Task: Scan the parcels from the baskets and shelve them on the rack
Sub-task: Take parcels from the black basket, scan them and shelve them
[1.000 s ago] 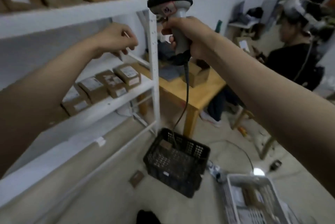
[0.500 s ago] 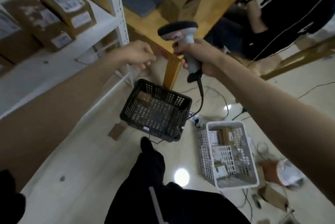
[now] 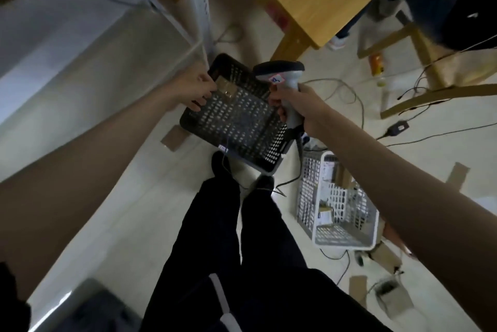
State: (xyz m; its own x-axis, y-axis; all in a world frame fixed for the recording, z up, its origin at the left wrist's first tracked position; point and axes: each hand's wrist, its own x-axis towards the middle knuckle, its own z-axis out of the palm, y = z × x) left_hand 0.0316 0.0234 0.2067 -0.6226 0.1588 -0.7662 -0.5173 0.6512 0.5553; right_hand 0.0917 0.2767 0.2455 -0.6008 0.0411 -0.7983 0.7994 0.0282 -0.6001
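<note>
Both busy — right hand [image 3: 301, 105] grips scanner [image 3: 282, 76], left hand [image 3: 197, 89] at parcel [image 3: 227, 88]

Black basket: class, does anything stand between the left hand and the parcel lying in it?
Nothing visible does. The left hand reaches over the black basket rim, fingers beside the parcel; contact unclear.

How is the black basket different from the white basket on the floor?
The black plastic basket lies between the hands and holds one brown parcel; the white plastic basket sits apart, right of the legs, holding several parcels. The left hand reaches into the black one. Both have holey sides.
</note>
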